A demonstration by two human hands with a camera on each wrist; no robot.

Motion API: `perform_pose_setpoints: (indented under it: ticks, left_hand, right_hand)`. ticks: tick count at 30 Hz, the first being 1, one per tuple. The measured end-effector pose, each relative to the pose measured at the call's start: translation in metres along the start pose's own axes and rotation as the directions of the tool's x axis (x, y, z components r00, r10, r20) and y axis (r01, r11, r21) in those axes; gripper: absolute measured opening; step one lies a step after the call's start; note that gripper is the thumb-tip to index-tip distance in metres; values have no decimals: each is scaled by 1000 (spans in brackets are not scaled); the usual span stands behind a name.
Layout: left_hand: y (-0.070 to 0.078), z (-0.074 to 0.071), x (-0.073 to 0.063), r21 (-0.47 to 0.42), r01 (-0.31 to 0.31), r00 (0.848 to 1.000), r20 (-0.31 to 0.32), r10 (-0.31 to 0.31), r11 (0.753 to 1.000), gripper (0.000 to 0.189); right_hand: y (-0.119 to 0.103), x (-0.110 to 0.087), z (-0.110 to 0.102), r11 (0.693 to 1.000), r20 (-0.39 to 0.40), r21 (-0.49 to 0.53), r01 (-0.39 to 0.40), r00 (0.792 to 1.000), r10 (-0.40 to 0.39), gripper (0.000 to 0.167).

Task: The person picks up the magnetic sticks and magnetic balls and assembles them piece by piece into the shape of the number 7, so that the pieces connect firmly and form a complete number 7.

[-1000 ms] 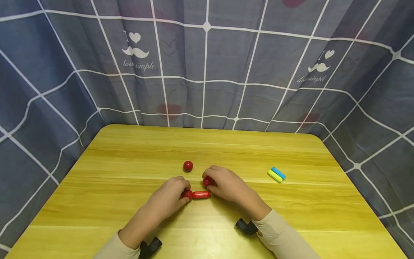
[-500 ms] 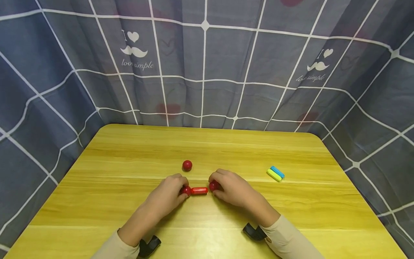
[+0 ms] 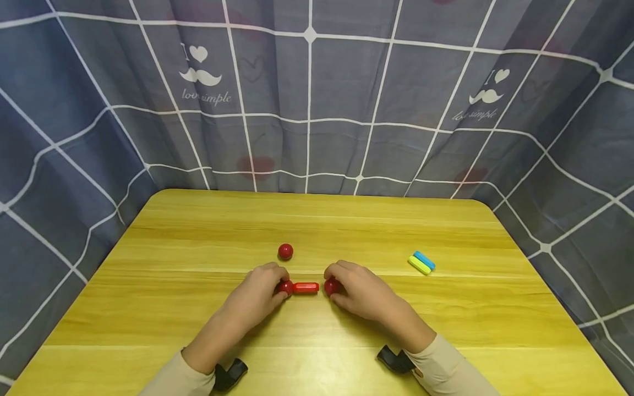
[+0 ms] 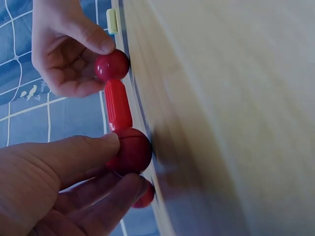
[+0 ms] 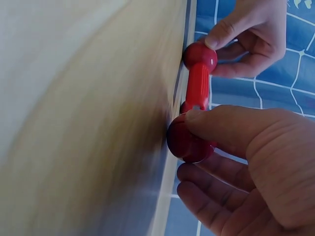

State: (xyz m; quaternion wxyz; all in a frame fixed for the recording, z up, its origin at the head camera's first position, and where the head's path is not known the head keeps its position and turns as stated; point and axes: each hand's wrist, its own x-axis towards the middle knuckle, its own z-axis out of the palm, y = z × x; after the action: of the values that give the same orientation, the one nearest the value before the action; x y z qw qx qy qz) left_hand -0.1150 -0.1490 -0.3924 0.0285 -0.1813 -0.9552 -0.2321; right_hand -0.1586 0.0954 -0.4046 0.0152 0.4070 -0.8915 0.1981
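Observation:
My left hand (image 3: 255, 294) pinches a glossy red ball (image 4: 132, 153) between thumb and fingers, low over the wooden table. A short ridged red rod (image 3: 306, 287) extends right from that ball, its near end right against it. With thumb and fingertips, my right hand (image 3: 364, 291) grips a second red ball (image 5: 188, 141) in line with the rod. In the head view a narrow gap separates this ball from the rod's free end. Farther back lies a third red ball (image 3: 285, 251), untouched; part of it shows behind my left fingers in the left wrist view.
At the right of the table (image 3: 198, 220) a yellow-green rod (image 3: 419, 265) and a blue rod (image 3: 425, 260) lie side by side. A grey-blue checked curtain (image 3: 277, 137) hangs around the table's back and sides.
My right hand has carried its ball rightward and slightly nearer, from above the rod to beyond its free end. The left hand, with its ball and the rod, has shifted slightly away from me.

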Motion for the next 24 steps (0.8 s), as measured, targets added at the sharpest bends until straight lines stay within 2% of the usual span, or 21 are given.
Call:
perform_pose_setpoints:
  ticks: [7, 14, 24]
  left_hand:
    - [5, 4, 6, 9, -30, 999, -16, 30, 1000, 18]
    - [8, 7, 12, -9, -29, 1000, -8, 29, 1000, 19]
    - [10, 8, 29, -19, -9, 1000, 14, 9, 1000, 18]
  right_hand:
    - [-2, 1, 2, 1000, -17, -1, 11, 1000, -11, 26]
    - [4, -2, 1, 1000, -31, -11, 15, 999, -15, 25]
    - [15, -4, -1, 999, -43, -21, -37, 998, 36, 28]
